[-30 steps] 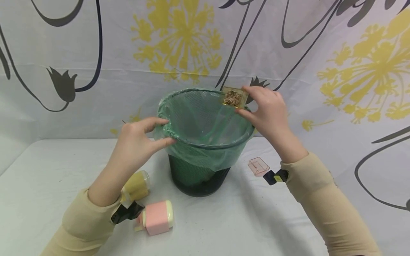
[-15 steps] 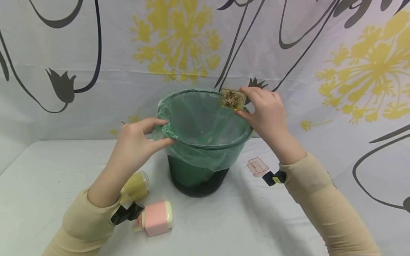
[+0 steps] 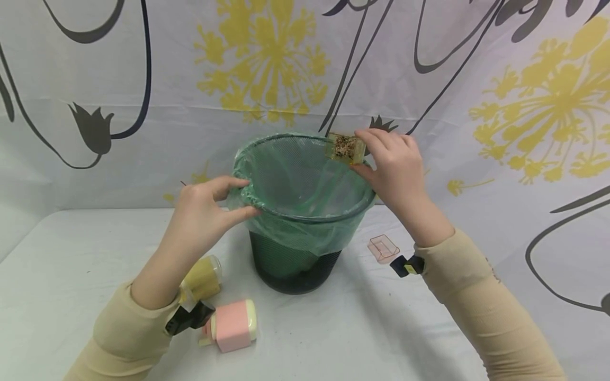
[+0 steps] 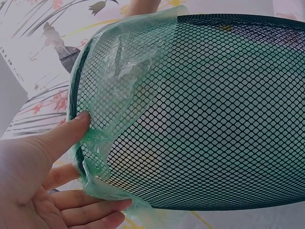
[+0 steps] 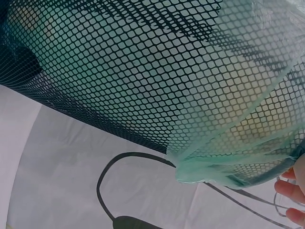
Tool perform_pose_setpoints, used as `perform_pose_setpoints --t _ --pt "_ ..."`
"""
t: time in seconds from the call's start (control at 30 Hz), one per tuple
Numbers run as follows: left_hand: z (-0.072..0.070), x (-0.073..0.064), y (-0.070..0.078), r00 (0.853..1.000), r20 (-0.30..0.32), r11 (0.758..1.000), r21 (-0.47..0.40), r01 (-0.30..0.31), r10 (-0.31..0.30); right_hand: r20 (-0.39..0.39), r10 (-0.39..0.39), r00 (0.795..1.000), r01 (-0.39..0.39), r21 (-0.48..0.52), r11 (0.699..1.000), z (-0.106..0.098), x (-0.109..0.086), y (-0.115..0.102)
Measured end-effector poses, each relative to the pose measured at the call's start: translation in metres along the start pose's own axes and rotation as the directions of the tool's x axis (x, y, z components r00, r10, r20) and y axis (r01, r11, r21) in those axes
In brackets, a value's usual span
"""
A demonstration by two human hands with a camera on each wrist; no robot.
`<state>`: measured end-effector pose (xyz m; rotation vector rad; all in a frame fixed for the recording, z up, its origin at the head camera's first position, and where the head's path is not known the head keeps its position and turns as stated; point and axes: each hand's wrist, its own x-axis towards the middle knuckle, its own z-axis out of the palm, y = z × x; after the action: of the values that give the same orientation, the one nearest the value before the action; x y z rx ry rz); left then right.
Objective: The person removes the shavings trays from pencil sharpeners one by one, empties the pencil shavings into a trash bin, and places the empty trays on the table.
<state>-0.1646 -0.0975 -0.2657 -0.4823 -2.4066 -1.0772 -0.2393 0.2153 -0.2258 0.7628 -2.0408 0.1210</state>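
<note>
A black mesh wastebasket (image 3: 293, 270), lined with a green plastic bag (image 3: 305, 233), stands in the middle. My left hand (image 3: 197, 214) pinches its near-left rim where the bag is bunched; in the left wrist view, the thumb lies outside the mesh and other fingers pass behind the rim. Over the far-right rim, my right hand (image 3: 397, 164) grips a small clear yellowish tray (image 3: 331, 148) between thumb and fingers. Brown and pale bits that look like pencil shavings (image 3: 345, 146) lie in the tray. Only some fingertips of that hand show in the right wrist view.
A pink and cream device (image 3: 233, 324), apparently a crank pencil sharpener, lies on the white table (image 3: 305, 338) at front left. Behind it lies a yellow container (image 3: 205, 278), partly hidden by my left forearm. A small transparent red-edged box (image 3: 383, 247) sits right of the basket.
The tray in my right hand has tipped slightly and the shavings in it have shifted. My left hand keeps its place on the rim.
</note>
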Motion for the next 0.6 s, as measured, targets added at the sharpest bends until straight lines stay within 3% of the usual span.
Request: perform_pose_setpoints --t 0.6 --pt "-0.0016 0.0011 -0.0005 1.000 0.004 1.000 -0.005 -0.007 0.007 -0.027 -0.094 0.995 0.094 -0.018 0.995 -0.0010 0.0014 -0.0010"
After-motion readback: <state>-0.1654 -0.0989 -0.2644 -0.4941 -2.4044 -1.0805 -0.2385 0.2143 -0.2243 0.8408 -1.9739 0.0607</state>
